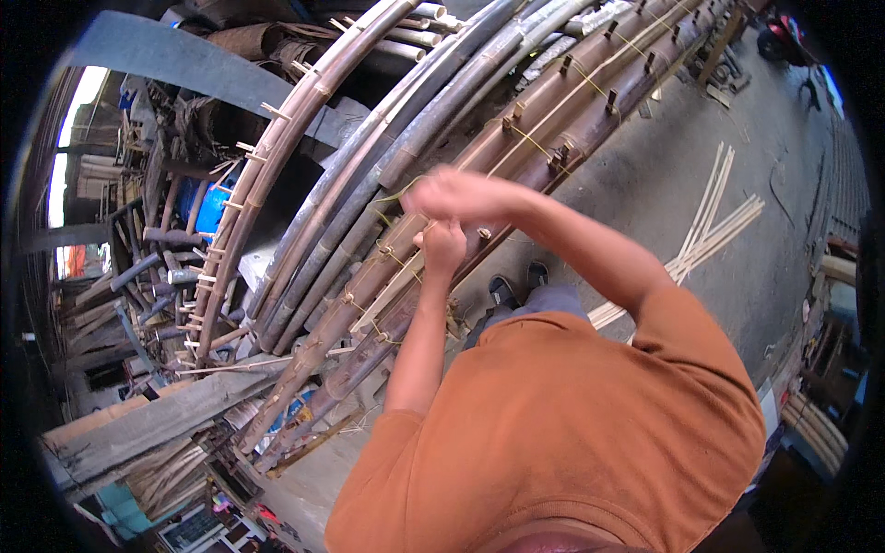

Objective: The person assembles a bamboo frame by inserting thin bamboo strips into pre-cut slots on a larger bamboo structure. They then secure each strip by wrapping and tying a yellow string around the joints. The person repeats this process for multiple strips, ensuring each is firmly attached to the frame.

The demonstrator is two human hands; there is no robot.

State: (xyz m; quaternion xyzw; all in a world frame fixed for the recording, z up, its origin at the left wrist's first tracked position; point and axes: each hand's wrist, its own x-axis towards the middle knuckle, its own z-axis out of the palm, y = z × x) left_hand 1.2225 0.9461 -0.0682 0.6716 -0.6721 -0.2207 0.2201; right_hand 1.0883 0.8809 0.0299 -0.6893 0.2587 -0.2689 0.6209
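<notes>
Both my hands meet over two long brown bamboo poles [452,173] that lie side by side on a slant. My left hand [444,245] is closed in a fist above the poles; what it grips is hidden. Just beyond it, my right hand [454,195] is blurred by motion, its fingers curled. A thin yellow-green strip [398,194] runs out from the right hand's fingers. Short pegs [564,66] stand up from the poles, with thin yellowish ties [529,138] crossing between them. A pale split-bamboo slat [392,293] lies lengthwise between the poles.
More curved bamboo poles [369,175] lie to the left, one row with pegs [275,111]. A grey beam [175,429] crosses at lower left. Pale slats [710,226] lie on the concrete floor [636,175] at right. Stacked timber and a blue bag [214,207] stand far left.
</notes>
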